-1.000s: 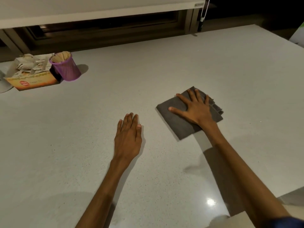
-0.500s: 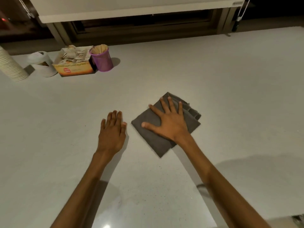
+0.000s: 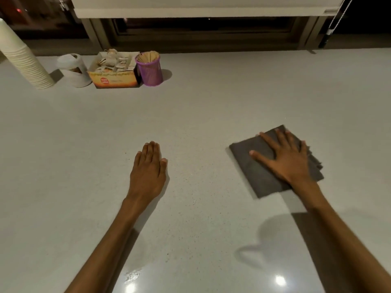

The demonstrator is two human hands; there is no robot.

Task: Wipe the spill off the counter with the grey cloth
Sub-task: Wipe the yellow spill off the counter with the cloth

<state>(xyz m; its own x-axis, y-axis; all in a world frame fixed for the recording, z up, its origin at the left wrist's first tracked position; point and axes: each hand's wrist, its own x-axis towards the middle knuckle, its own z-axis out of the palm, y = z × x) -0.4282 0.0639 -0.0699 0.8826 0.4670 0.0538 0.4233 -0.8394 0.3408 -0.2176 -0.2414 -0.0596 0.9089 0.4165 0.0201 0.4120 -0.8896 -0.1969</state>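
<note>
Grey cloth (image 3: 257, 166) under rt hand (image 3: 288, 160) — purple cup (image 3: 149, 70) far

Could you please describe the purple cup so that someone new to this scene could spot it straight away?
Look along the far edge of the white counter, below the window, at the row of items on the left. The purple cup stands rightmost, touching the orange box. It alone is purple and filled with wooden sticks.

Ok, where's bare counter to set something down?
Bare: the stretch between the left hand and the cloth under the right hand, and everything behind them up to the window. Crowded: far left corner, with cup stack, box and purple cup.
</note>
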